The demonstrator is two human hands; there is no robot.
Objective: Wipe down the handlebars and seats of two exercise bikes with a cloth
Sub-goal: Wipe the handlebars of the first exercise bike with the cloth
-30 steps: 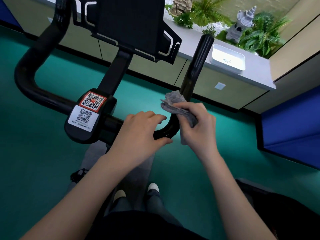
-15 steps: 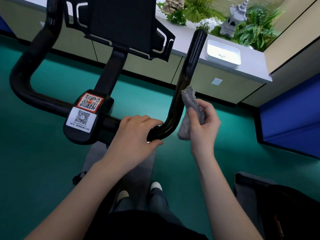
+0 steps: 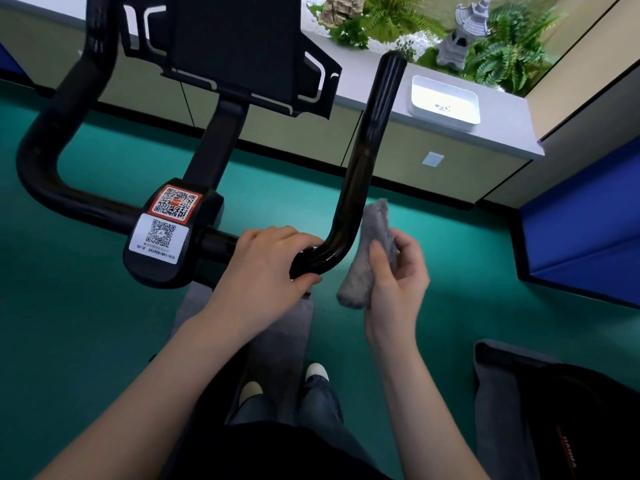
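While my left hand (image 3: 266, 268) grips the handlebar (image 3: 367, 161) at its right bend, fingers curled over the tube, my right hand (image 3: 398, 282) pinches the cloth (image 3: 370, 244) between thumb and fingers. The cloth hangs bunched just beside the right horn, low near the bend; I cannot tell whether it touches the tube.

I judge the task to be in its early part. I am on one bike's bar, and the bend shines as if wiped, though that is a guess. No seat is in view. The left horn (image 3: 59, 109), the cross tube, both seats and the other bike look like work left to do. A dark machine (image 3: 571, 410) sits at lower right; I cannot tell if it is that second bike.

For room, the right horn rises bare to its rounded tip, with open air on its right side over the floor (image 3: 86, 341). On its left, the corner of the screen holder (image 3: 235, 46) comes near the upper horn, so that side is tighter. My left hand covers part of the bend, and the clamp (image 3: 173, 237) with its labels blocks the cross tube just beyond. The tabletop (image 3: 502, 133) stands well apart behind.
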